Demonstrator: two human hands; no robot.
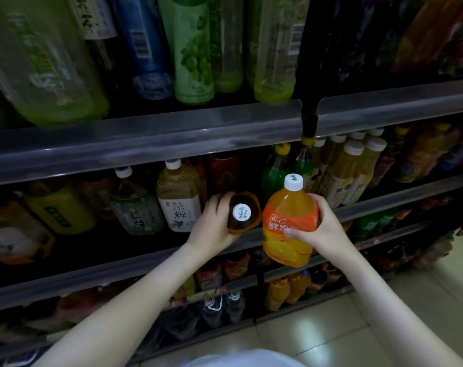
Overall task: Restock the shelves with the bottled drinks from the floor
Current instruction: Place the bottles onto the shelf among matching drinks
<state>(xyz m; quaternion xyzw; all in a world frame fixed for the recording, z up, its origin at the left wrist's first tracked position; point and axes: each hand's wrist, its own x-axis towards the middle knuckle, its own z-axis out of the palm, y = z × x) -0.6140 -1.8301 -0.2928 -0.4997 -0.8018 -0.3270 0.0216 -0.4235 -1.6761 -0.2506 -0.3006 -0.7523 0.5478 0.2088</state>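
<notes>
Fingers of the left hand are curled round a dark tea bottle, gripping it from the left side. The bottle is tipped so its white cap points up at the camera. It sits right at the front of the middle shelf, in the gap just right of a pale tea bottle with a white label. Whether its base is touching the shelf, I can't tell; the hand hides it.

Over on the other side, the right hand has an orange juice bottle. The thumb presses across the orange label and the fingers are wrapped round the far side, clamped tight. That bottle is close to upright, white cap on top, held in the air in front of the shelf's front rail and just beside the dark tea bottle. The two look nearly touching.

Behind them on the same shelf are green soda bottles with yellow caps. To their right stands a row of yellow juice bottles with white caps. The shelf above carries tall green bottles and a blue bottle, all blurred. Down low, more orange bottles stand on the bottom shelf, next to the pale tiled floor.
</notes>
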